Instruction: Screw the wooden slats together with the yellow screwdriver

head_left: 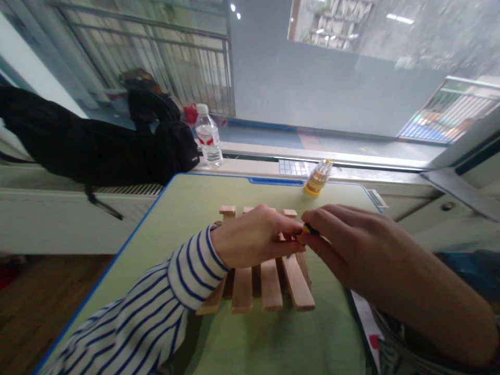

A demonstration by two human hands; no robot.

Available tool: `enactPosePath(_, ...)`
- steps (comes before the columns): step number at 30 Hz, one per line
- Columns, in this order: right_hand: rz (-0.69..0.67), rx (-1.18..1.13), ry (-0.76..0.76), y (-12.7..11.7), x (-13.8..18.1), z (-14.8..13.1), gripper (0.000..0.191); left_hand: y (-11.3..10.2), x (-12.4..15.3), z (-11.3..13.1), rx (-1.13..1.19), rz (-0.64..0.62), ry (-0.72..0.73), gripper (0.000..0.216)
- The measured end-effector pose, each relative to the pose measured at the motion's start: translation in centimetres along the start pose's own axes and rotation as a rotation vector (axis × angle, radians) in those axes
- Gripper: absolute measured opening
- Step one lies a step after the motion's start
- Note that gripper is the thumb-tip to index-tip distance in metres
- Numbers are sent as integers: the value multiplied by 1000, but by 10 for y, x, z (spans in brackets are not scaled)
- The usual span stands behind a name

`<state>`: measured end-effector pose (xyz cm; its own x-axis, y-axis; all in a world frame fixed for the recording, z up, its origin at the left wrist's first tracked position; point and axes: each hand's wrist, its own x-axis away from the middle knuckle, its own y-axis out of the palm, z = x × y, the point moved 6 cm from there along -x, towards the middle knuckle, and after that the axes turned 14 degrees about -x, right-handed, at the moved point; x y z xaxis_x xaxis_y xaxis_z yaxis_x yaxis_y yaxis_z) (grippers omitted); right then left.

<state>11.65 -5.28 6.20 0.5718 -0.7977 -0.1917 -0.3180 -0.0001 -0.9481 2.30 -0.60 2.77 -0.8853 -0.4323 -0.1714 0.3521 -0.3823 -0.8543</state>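
Wooden slats (271, 286) form a small rack-like piece on the light green table (234, 341). Reaching across it from the left, in a striped sleeve, is my left hand (255, 234); its thumb and fingers close in a pinch over the right side of the slats, and what lies in the pinch is mostly hidden. My right hand (347, 234) meets those fingertips from the right. Between its thumb and fingers it grips a small yellow-and-black object (310, 228), largely covered by the fingers. The slats' middle is hidden under my left hand.
A clear bottle with yellow-orange contents (319, 178) stands near the table's far edge. Beyond, a water bottle (210, 138) and a black bag (117, 148) rest on the sill by the window. White papers (366, 323) lie at the table's right.
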Motion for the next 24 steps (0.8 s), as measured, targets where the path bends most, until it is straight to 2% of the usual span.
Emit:
enactPosePath(7, -45, 71, 35, 4, -1, -4, 10, 5, 1, -2, -71, 36, -25, 15)
enactPosePath(11, -41, 84, 31, 5, -1, -4, 11, 1, 0, -1, -81, 81, -54, 14)
enactPosePath(17, 37, 40, 19, -2, 0, 0, 13, -1, 0, -1, -69, 30, -42, 15)
enactPosePath(20, 63, 7, -27, -5, 1, 0, 17, -3, 0, -2, -96, 61, -51, 15)
enactPosePath(24, 36, 14, -46, -4, 2, 1, 17, -3, -1, -2, -89, 40, -43, 13)
